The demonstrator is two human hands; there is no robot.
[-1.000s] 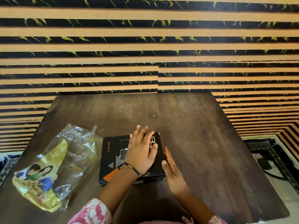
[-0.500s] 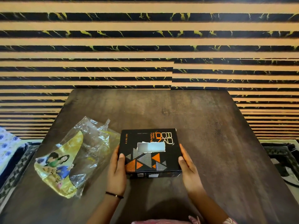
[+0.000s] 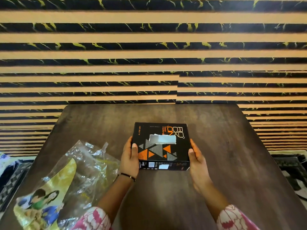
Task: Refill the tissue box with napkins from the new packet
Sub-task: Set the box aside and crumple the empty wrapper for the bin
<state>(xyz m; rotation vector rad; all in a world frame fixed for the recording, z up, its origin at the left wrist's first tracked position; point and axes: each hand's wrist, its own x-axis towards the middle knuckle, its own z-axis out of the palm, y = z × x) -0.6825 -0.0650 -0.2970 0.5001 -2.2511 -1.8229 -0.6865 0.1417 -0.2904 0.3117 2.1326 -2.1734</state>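
Head view
Left hand [image 3: 130, 156]: fingers wrapped on the box's left side, thumb on top.
Right hand [image 3: 196, 157]: clasps the right side.
Box [image 3: 162, 146]: between both palms on the table [image 3: 224, 163]; white shows in its slot.
Packet [image 3: 66, 180]: left of the left fingers, apart, crumpled, looks emptied.
Progress: refill seems nearly done; only setting the box down appears left.

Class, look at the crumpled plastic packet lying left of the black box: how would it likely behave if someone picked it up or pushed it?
The plastic packet would probably flop and sag: its clear film is creased and collapsed flat. It likely weighs little, since it looks nearly empty. Its glossy surface suggests that it would slide easily on the table rather than roll or tip.
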